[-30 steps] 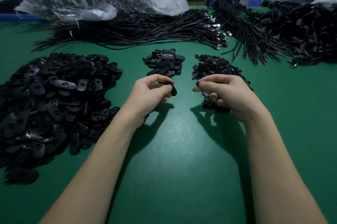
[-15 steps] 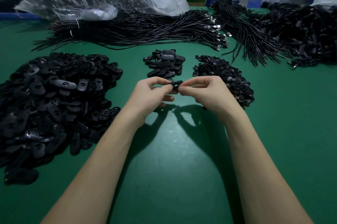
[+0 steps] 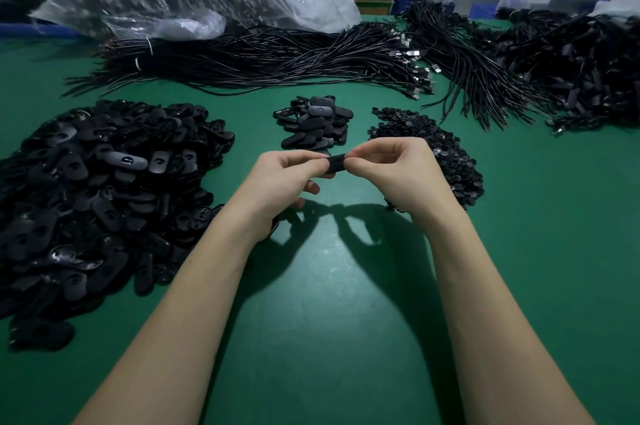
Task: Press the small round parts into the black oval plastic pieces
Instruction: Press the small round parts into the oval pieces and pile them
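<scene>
Both bare forearms reach forward from the lower edge of the view and converge toward the middle, wrists raised off the table. The left hand [image 3: 280,179] has its fingers curled, thumb and forefinger pinching one end of a black oval piece [image 3: 336,163]. The right hand [image 3: 398,172] mirrors it, thumb and forefinger pinching the other end, remaining fingers bent underneath. The fingertips of the two hands almost meet. Both palms are turned inward, facing each other.
</scene>
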Demonstrator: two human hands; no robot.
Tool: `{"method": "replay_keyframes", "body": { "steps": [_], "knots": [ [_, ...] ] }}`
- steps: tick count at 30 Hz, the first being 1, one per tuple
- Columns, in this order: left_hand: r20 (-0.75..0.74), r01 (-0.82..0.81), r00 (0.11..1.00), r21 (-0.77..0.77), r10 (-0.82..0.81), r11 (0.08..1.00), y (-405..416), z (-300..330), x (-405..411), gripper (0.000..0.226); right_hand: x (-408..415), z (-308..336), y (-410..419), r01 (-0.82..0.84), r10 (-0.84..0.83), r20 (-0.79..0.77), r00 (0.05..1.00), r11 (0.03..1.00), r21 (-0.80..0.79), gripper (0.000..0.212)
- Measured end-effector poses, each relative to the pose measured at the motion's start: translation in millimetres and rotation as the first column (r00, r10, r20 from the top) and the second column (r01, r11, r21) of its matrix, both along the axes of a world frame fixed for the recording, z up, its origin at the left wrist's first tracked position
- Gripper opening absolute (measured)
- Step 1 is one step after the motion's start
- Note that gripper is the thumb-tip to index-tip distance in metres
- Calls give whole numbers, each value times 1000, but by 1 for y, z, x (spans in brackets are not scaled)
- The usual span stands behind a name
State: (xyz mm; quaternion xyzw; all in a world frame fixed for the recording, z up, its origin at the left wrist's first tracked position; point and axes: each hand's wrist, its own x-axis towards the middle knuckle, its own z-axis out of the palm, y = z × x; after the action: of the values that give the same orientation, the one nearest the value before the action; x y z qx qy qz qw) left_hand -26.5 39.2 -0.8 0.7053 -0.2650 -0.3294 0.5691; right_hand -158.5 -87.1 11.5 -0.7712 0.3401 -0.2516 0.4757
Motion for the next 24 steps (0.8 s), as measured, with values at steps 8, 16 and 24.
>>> {"method": "replay_keyframes", "body": {
  "steps": [8,16,24],
  "knots": [
    [17,8,1000,1,-8,1000,1,-1,2,12,1,0,1,-12,12,-4,1000,999,-47,4],
    [78,35,996,0,-34,999,2,-2,2,10,1,0,0,-47,45,-39,998,997,-58,4],
    [99,57,994,-16,-55,998,2,-3,2,11,2,0,2,-29,25,-67,997,998,-59,5]
  ]
}}
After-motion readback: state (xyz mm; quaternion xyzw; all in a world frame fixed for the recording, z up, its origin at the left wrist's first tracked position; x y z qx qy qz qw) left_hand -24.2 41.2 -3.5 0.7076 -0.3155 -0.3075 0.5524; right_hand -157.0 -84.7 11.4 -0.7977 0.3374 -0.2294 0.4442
